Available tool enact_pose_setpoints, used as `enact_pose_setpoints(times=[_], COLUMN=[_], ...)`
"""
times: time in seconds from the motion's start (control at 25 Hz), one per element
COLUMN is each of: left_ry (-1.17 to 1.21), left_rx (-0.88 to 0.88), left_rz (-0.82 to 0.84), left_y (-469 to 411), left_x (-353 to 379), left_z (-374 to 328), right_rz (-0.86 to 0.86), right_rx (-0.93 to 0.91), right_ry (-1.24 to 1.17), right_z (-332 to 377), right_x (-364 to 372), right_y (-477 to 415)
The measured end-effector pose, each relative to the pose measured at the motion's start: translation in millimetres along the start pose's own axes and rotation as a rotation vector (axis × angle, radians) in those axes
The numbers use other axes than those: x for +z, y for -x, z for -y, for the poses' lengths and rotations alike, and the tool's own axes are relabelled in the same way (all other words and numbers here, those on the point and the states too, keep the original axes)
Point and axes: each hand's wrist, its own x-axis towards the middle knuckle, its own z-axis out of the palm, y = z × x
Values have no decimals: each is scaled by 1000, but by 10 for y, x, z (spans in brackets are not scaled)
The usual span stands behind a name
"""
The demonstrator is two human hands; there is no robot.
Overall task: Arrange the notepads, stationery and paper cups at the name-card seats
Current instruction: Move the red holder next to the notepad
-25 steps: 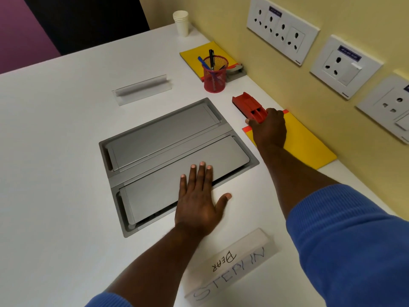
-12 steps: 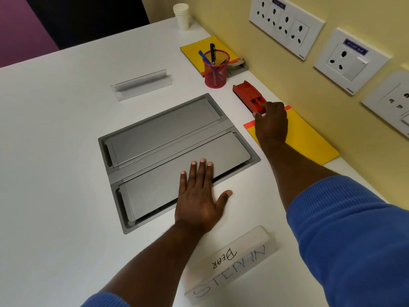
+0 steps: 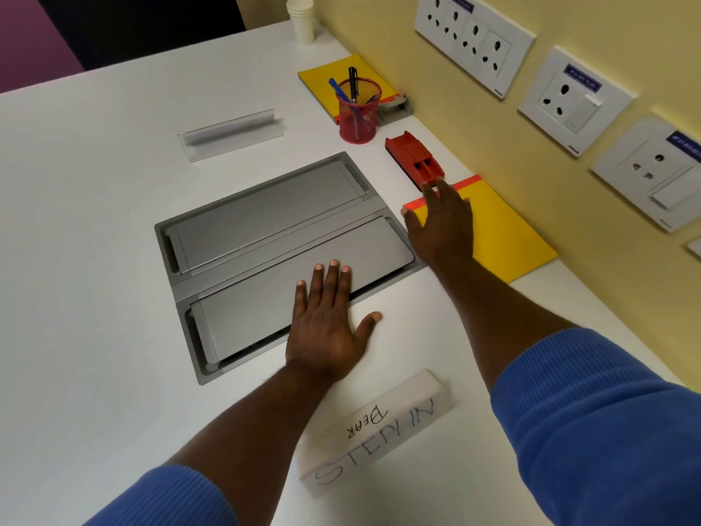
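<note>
A yellow notepad [image 3: 504, 237] with a red top strip lies by the wall on the white table [image 3: 95, 260]. My right hand [image 3: 442, 222] lies flat on its near left corner with fingers straight, fingertips close to a red stapler-like block [image 3: 415, 159]. My left hand [image 3: 328, 320] rests flat, fingers spread, on the edge of the grey cable hatch [image 3: 265, 237]. A second yellow notepad [image 3: 330, 79] lies further back under a red mesh pen holder [image 3: 358, 112] with pens. A stack of paper cups [image 3: 301, 19] stands at the far corner. A name card reading STEPHN BEAR [image 3: 379, 430] sits near me.
A blank clear name-card stand [image 3: 231, 134] stands beyond the hatch. A grey tape dispenser [image 3: 396, 106] sits behind the pen holder. Socket plates [image 3: 474, 36] line the yellow wall on the right.
My right hand has let go of the red block, drawn back slightly and opened flat onto the notepad. My left hand has stayed where it was.
</note>
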Motion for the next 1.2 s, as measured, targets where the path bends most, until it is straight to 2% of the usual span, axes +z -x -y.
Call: enact_pose_setpoints(times=[0.28,0.44,0.52,0.84,1.2], left_ry=[11,25,10,75,53], left_rx=[-3,-12,-8,63,53], left_rz=[28,197,208,174,114], left_y=[21,-10,155,2067,3655], left_x=[-45,-300,-490,-975,-1540], left_z=[-8,-42,-62,-174,-125], right_rz=[30,99,139,233,206], right_rx=[-28,-51,-51,-87,-133], right_ry=[-51,-17,-1,9,27], right_z=[43,198,318,665,1017], right_x=[-385,-797,-1019,-1764,-2298], right_y=[943,1677,2023,3448,4856])
